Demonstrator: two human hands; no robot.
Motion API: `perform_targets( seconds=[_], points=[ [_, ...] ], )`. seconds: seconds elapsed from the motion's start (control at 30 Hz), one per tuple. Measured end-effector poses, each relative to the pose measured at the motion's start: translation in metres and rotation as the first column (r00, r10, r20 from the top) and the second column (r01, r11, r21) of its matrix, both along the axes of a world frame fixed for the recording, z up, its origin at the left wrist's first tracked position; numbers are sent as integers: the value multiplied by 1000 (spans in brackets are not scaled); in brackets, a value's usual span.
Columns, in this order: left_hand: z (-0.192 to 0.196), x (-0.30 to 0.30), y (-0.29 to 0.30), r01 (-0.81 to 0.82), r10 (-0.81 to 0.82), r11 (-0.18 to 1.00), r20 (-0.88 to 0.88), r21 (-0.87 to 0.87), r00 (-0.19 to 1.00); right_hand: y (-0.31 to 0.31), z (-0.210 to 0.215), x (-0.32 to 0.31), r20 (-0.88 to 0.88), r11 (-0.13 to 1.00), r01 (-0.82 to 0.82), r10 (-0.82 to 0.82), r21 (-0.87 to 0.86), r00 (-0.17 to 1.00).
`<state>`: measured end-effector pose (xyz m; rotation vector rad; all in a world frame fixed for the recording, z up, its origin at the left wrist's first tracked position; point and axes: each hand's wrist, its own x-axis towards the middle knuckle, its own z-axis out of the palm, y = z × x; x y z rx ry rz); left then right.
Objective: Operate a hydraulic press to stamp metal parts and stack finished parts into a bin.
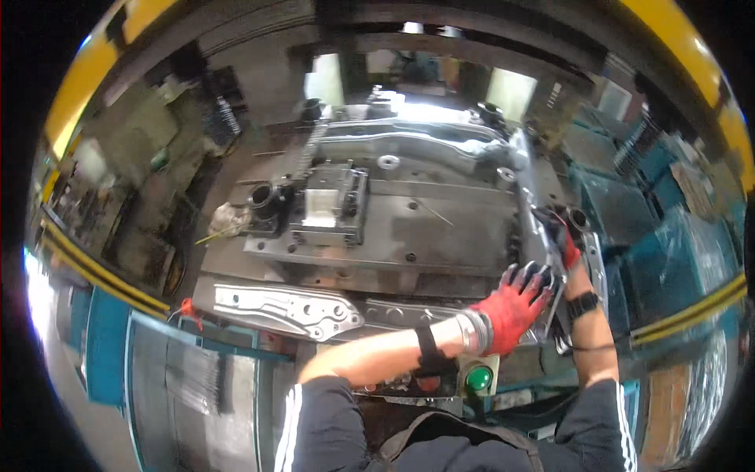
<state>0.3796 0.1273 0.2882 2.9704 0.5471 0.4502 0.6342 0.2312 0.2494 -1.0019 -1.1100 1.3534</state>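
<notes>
My left hand (515,308), in a red glove with grey fingertips, is held out with its fingers spread and nothing in them. It is just left of a long shiny sheet-metal part (536,236), which stands along the right side of the press die (464,228). My right hand (568,245), in a red and dark glove, grips that part from its outer side; blur partly hides the fingers. A flat stamped metal part with holes (275,305) lies at the die's front left edge.
A raised block (324,206) and a guide post (263,204) stand on the die's left. A green button (478,378) is in front of me. Blue bins (621,157) stand to the right, and a blue-framed bin (193,377) is at the lower left. Yellow-black bars (102,271) flank the machine.
</notes>
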Motion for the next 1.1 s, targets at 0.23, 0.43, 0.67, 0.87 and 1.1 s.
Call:
perform_targets(
  seconds=[0.23,0.43,0.67,0.87,1.1],
  points=[
    [87,-69,219,-485,599,797,-368,361,711,8,-1,-28,58,992,-23,16,121,998],
    [63,-82,339,-646,686,725,-155,238,711,11,-38,20,159,988,73,-95,138,983],
    [74,-104,326,-633,702,692,-115,347,703,12,-14,-14,178,990,100,-118,104,977],
    [89,-131,222,-672,794,426,105,605,598,28,-24,-18,186,993,79,-93,84,978],
    [80,-211,74,-650,777,438,103,620,621,45,-29,21,131,982,-118,99,149,986]
  ],
)
